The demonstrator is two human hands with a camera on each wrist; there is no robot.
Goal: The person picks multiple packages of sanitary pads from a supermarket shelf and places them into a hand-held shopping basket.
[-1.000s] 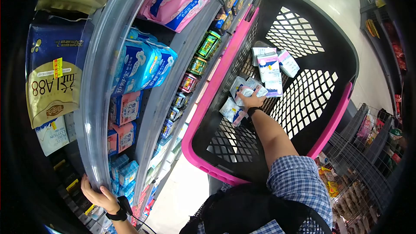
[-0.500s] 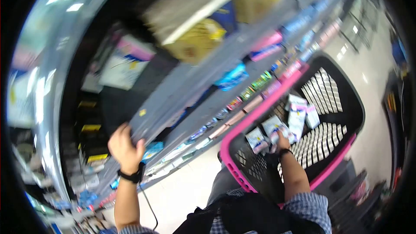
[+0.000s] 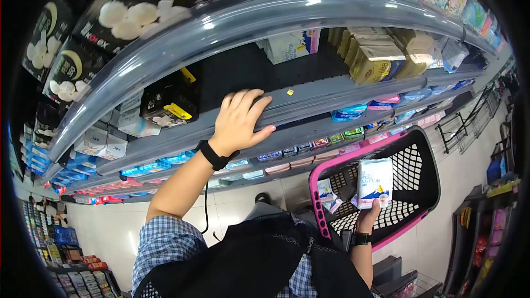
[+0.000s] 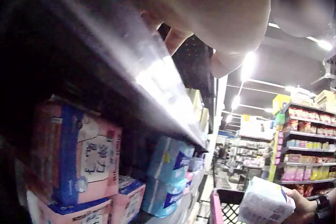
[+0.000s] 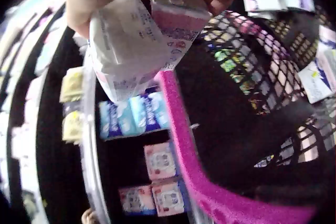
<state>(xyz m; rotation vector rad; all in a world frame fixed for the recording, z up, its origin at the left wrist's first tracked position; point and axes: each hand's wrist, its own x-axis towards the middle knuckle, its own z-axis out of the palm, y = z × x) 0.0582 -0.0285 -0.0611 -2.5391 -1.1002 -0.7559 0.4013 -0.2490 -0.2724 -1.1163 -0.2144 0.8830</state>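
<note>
My left hand (image 3: 238, 121) rests on the front edge of a grey shelf (image 3: 331, 91), its fingers spread over the lip. In the left wrist view its fingers (image 4: 176, 39) reach past the clear edge strip. My right hand (image 3: 367, 222) grips white Pure Cotton sanitary pad packs (image 3: 375, 179) above a black basket with a pink rim (image 3: 322, 168). The right wrist view shows two packs side by side in that hand, a white one (image 5: 126, 45) and a pink-ended one (image 5: 181, 22). More packs (image 3: 328, 194) lie inside the basket.
Behind the left hand, the shelf bears black boxes (image 3: 171, 96), a white Pure Cotton pack (image 3: 292, 46) and gold packs (image 3: 378, 63). A curved clear guard (image 3: 232, 16) runs along the shelf above. Pink packs (image 4: 79, 155) fill a lower shelf. Another display (image 3: 475, 221) stands at the right.
My right hand has lifted packs up from inside the basket. The view has swung left along the shelves, and my left hand has shifted along the shelf edge.
</note>
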